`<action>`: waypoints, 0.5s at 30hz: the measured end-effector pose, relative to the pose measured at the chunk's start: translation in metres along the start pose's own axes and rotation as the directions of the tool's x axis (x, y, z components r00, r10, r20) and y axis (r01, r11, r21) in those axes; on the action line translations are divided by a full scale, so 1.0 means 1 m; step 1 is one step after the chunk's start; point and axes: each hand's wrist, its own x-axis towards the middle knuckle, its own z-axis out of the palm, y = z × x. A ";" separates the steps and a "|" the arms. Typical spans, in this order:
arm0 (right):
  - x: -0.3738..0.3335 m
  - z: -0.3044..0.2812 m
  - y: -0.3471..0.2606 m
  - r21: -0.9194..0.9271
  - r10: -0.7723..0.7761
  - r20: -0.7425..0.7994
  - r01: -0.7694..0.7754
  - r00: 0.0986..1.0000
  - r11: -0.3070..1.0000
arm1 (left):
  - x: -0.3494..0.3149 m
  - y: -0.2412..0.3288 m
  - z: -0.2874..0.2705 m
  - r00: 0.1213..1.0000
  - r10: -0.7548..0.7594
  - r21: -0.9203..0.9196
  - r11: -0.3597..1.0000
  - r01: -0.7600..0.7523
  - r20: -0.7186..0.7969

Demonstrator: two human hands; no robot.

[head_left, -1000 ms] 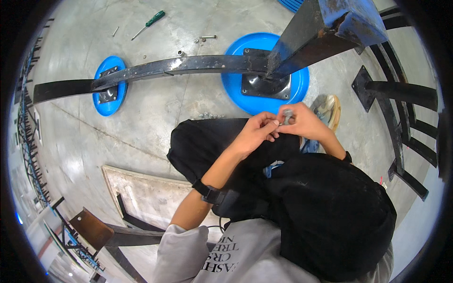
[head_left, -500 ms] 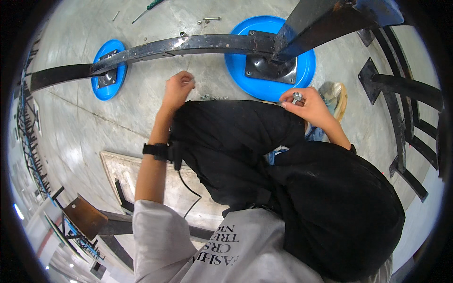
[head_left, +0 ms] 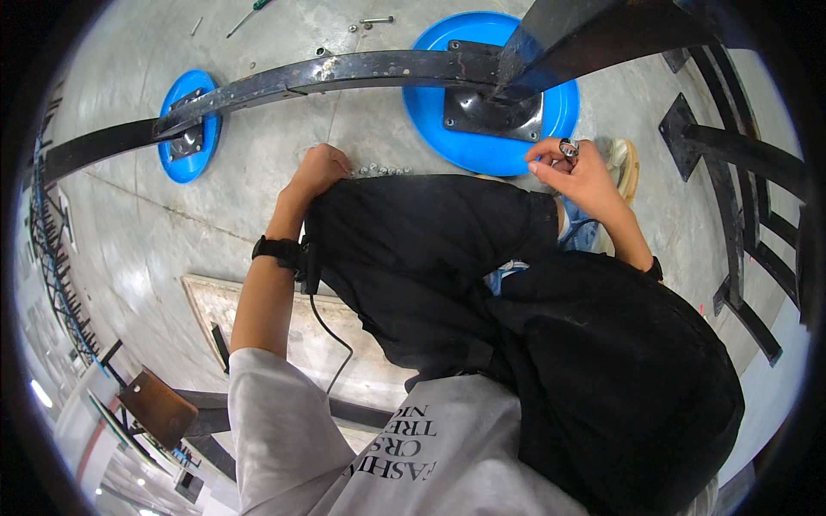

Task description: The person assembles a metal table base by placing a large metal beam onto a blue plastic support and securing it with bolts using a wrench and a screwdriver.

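My right hand (head_left: 581,168) is closed around a small shiny metal piece (head_left: 569,148), cylinder-shaped with a dark round opening, probably a socket. It hovers beside the near rim of a large blue round seat (head_left: 430,138). My left hand (head_left: 322,170) is down near the floor with its fingers curled together, and whatever they pinch is hidden. Right next to its fingertips lies a row of several small metal nuts (head_left: 385,170), by my knee. A black metal plate (head_left: 490,120) sits on the blue seat, joined to a long black beam (head_left: 344,70).
A smaller-looking blue seat (head_left: 190,155) stands at the left end of the beam. Beyond it lie a green-handled screwdriver (head_left: 245,17), a bolt (head_left: 377,19) and a metal ring-like piece (head_left: 322,52). Black frames (head_left: 731,206) stand at right; a pale board (head_left: 258,318) is at left.
My left hand has lowered toward the row of nuts. The right hand has shifted slightly right and up, turning the metal piece so its opening shows.
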 end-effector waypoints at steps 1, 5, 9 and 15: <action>0.000 0.000 -0.001 0.001 0.000 0.001 0.000 1.000 1.000 | 0.001 0.000 0.001 0.999 -0.039 -0.012 0.999 0.039 0.026; -0.001 0.003 -0.004 -0.024 0.039 0.026 -0.038 0.999 0.999 | -0.001 -0.008 0.006 0.990 -0.130 -0.051 0.990 0.133 0.058; -0.002 0.003 -0.001 -0.019 0.024 0.037 -0.023 0.999 1.000 | -0.004 -0.020 0.011 0.991 -0.118 -0.105 0.987 0.124 0.061; 0.005 -0.006 0.013 -0.043 -0.042 -0.236 0.033 0.971 0.999 | 0.008 -0.012 0.018 1.000 -0.021 -0.205 0.979 0.019 -0.006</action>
